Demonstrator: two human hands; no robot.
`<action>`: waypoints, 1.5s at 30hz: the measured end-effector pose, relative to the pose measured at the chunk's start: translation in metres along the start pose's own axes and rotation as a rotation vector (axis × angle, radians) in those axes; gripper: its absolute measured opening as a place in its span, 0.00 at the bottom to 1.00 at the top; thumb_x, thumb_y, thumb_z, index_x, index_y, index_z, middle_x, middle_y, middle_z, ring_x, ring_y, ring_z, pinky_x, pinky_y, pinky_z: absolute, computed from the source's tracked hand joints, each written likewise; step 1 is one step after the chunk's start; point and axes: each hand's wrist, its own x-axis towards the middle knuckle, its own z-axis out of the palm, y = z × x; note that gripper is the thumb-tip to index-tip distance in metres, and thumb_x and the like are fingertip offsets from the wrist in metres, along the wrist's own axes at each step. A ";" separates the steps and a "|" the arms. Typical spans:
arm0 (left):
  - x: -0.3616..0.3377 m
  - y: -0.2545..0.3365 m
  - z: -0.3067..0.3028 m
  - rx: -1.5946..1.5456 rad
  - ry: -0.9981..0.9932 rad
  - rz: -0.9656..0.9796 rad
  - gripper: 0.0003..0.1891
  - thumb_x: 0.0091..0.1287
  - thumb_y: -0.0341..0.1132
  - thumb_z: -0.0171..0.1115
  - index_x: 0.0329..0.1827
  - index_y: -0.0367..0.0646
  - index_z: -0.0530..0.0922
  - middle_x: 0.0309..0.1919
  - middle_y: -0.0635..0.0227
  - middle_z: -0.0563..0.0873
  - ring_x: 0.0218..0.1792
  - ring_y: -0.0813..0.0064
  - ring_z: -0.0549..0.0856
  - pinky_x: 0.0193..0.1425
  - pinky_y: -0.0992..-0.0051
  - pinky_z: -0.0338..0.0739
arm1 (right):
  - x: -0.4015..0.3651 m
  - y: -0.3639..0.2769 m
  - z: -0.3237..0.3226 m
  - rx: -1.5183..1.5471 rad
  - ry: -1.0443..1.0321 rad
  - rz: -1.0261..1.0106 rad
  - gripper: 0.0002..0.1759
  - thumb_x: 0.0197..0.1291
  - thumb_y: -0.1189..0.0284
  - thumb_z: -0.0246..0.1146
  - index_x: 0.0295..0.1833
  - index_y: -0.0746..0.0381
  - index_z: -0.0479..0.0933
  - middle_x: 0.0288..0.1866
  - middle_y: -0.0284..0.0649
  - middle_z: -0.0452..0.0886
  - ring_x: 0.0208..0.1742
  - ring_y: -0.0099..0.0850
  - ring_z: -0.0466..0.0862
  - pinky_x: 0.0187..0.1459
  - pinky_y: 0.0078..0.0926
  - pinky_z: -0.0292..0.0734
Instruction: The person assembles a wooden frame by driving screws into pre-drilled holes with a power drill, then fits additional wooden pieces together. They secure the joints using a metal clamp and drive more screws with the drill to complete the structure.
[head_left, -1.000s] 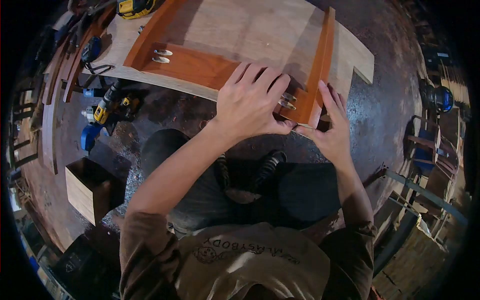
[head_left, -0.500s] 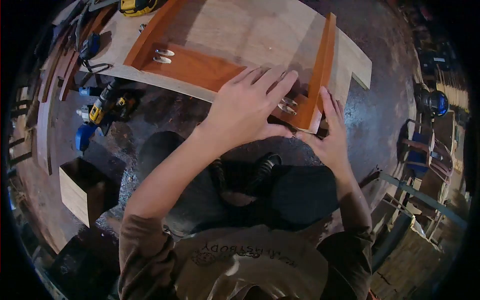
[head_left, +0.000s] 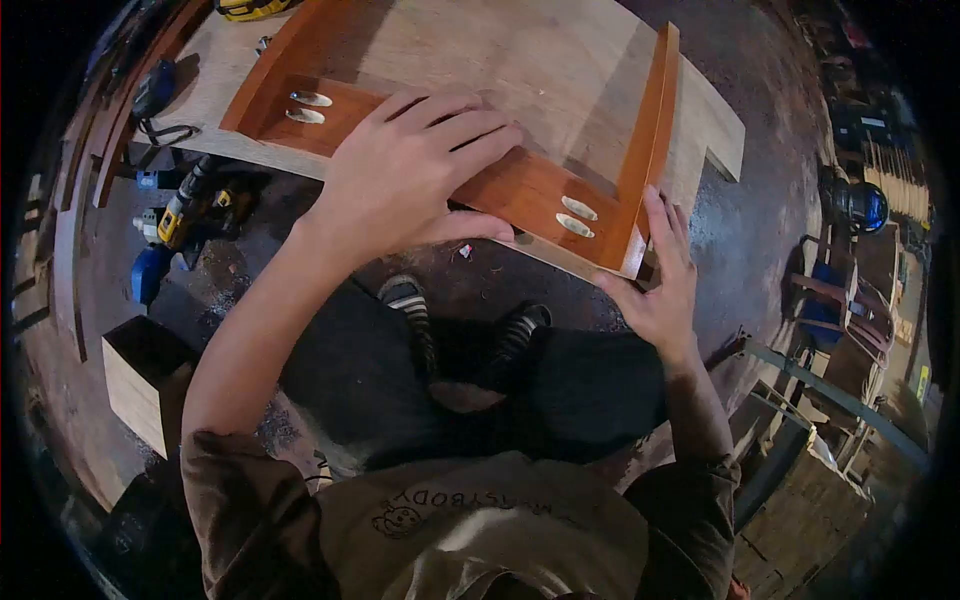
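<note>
A reddish-brown wooden frame (head_left: 520,200) lies on a pale plywood board, its cross rail along the board's near edge between two side pieces. My left hand (head_left: 415,165) is closed over the middle of the rail, fingers across its top and thumb at the near edge. At the near right corner, my right hand (head_left: 660,285) grips the right side piece (head_left: 650,140), with fingers on its outer face and thumb at its end. Two oval pocket holes (head_left: 578,208) show at the rail's right end, and two more (head_left: 308,107) at its left.
The plywood board (head_left: 470,50) is the work surface. A yellow-and-black drill (head_left: 180,212) rests below left, near an open wooden box (head_left: 135,395). A blue-and-black tool (head_left: 153,92) sits at the board's left edge. Metal bars (head_left: 830,385) stand at right.
My left hand has slid leftward along the rail, uncovering the right pair of pocket holes. My right hand remains at the corner. The view has shifted slightly.
</note>
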 end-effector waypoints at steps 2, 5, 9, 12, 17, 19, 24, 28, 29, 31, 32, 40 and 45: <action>0.002 0.000 0.000 0.003 0.012 -0.003 0.41 0.49 0.64 0.73 0.64 0.50 0.79 0.61 0.70 0.84 0.66 0.64 0.79 0.68 0.61 0.74 | 0.001 0.002 0.002 0.003 0.011 0.002 0.53 0.47 0.53 0.79 0.76 0.64 0.67 0.67 0.53 0.78 0.69 0.58 0.73 0.73 0.53 0.59; 0.002 0.000 0.000 -0.012 0.031 -0.006 0.40 0.49 0.63 0.73 0.63 0.50 0.80 0.61 0.71 0.84 0.65 0.66 0.80 0.67 0.63 0.75 | 0.000 0.002 0.005 -0.003 0.011 0.016 0.53 0.48 0.53 0.79 0.76 0.64 0.66 0.68 0.54 0.78 0.72 0.58 0.72 0.74 0.54 0.58; 0.003 -0.001 0.003 -0.030 0.031 -0.012 0.39 0.49 0.61 0.74 0.62 0.50 0.81 0.60 0.71 0.85 0.64 0.66 0.81 0.67 0.63 0.75 | 0.001 0.002 0.005 -0.023 0.006 0.005 0.52 0.48 0.57 0.80 0.76 0.64 0.66 0.69 0.54 0.77 0.72 0.57 0.72 0.75 0.54 0.57; 0.002 -0.001 0.004 -0.036 0.033 -0.017 0.38 0.50 0.60 0.74 0.62 0.49 0.81 0.60 0.71 0.85 0.64 0.66 0.81 0.67 0.64 0.75 | -0.001 0.001 0.006 -0.042 0.000 0.023 0.52 0.45 0.60 0.81 0.76 0.64 0.67 0.69 0.53 0.77 0.71 0.56 0.74 0.75 0.54 0.57; 0.002 -0.001 0.003 -0.045 0.039 -0.017 0.38 0.50 0.60 0.74 0.62 0.49 0.81 0.60 0.70 0.85 0.63 0.66 0.82 0.66 0.63 0.75 | -0.001 0.002 0.006 -0.069 0.009 0.004 0.54 0.41 0.63 0.83 0.75 0.64 0.67 0.70 0.51 0.77 0.70 0.53 0.76 0.76 0.54 0.58; 0.003 -0.001 0.003 -0.052 0.017 -0.021 0.38 0.50 0.60 0.75 0.62 0.48 0.81 0.60 0.70 0.85 0.63 0.65 0.82 0.66 0.63 0.75 | -0.002 0.003 0.007 -0.082 0.008 0.011 0.55 0.40 0.64 0.84 0.75 0.64 0.67 0.70 0.51 0.77 0.70 0.51 0.77 0.76 0.55 0.59; 0.004 -0.001 0.004 -0.062 0.013 -0.019 0.38 0.50 0.59 0.75 0.62 0.48 0.81 0.60 0.69 0.85 0.63 0.65 0.82 0.66 0.62 0.75 | -0.001 0.002 0.007 -0.077 0.008 0.016 0.54 0.40 0.64 0.84 0.74 0.65 0.68 0.69 0.51 0.78 0.70 0.50 0.78 0.75 0.56 0.59; 0.005 0.000 0.003 -0.065 0.013 -0.019 0.38 0.49 0.59 0.75 0.62 0.48 0.81 0.60 0.69 0.85 0.63 0.65 0.82 0.66 0.62 0.75 | 0.001 -0.001 0.006 -0.072 0.008 0.015 0.53 0.39 0.65 0.84 0.74 0.66 0.68 0.69 0.51 0.78 0.70 0.49 0.77 0.75 0.56 0.60; 0.005 0.000 0.002 -0.064 0.014 -0.017 0.38 0.49 0.59 0.75 0.62 0.48 0.81 0.60 0.69 0.85 0.63 0.65 0.82 0.66 0.62 0.75 | 0.001 -0.001 0.006 -0.074 0.010 0.016 0.53 0.39 0.65 0.84 0.74 0.66 0.68 0.69 0.51 0.78 0.70 0.49 0.77 0.75 0.56 0.60; 0.005 0.001 0.003 -0.078 0.011 -0.023 0.38 0.49 0.58 0.76 0.61 0.47 0.81 0.60 0.68 0.85 0.62 0.65 0.82 0.66 0.62 0.75 | 0.000 -0.001 0.005 -0.044 0.001 0.046 0.52 0.40 0.65 0.83 0.74 0.65 0.69 0.69 0.51 0.78 0.71 0.50 0.77 0.75 0.56 0.60; 0.005 0.001 0.002 -0.076 0.015 -0.016 0.38 0.49 0.58 0.76 0.61 0.47 0.81 0.60 0.68 0.85 0.62 0.65 0.82 0.66 0.62 0.75 | -0.001 -0.002 0.004 -0.049 0.008 0.047 0.52 0.40 0.65 0.83 0.74 0.65 0.69 0.69 0.51 0.78 0.71 0.50 0.77 0.75 0.56 0.60; 0.007 0.002 0.001 -0.061 0.001 -0.015 0.37 0.51 0.59 0.75 0.61 0.46 0.81 0.60 0.68 0.85 0.63 0.65 0.82 0.65 0.60 0.75 | 0.000 -0.001 0.004 -0.047 0.021 0.023 0.53 0.41 0.65 0.83 0.75 0.62 0.68 0.68 0.49 0.79 0.71 0.50 0.77 0.73 0.60 0.61; 0.009 0.003 -0.001 -0.047 -0.016 -0.016 0.36 0.53 0.60 0.73 0.60 0.46 0.81 0.61 0.68 0.85 0.63 0.65 0.82 0.65 0.60 0.74 | 0.000 0.003 0.004 -0.033 0.026 -0.001 0.52 0.41 0.65 0.83 0.75 0.61 0.68 0.68 0.48 0.79 0.71 0.50 0.77 0.74 0.59 0.61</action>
